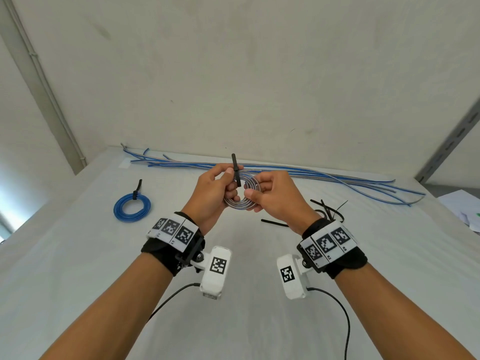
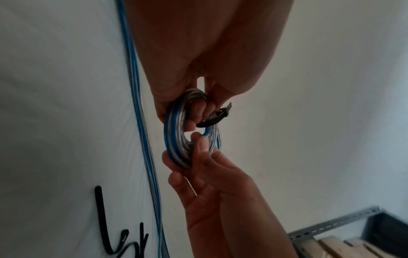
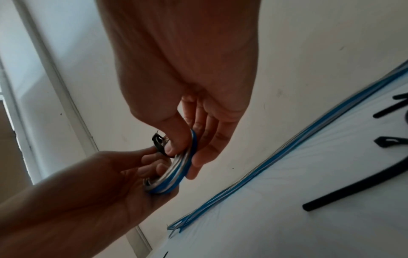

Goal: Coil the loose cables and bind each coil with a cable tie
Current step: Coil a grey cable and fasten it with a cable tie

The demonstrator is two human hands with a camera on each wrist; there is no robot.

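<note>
Your left hand pinches the black plastic cable tie; your right hand grips the silver-and-blue cable coil above the white table. Pull the tail straight while keeping the loops stacked.

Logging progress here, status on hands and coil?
Left hand pinches the tie, right hand grips the coil. Tie looped round coil. One blue coil already bound. Nothing in the way.

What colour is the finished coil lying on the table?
Blue, bound with a black cable tie; head view.
</note>
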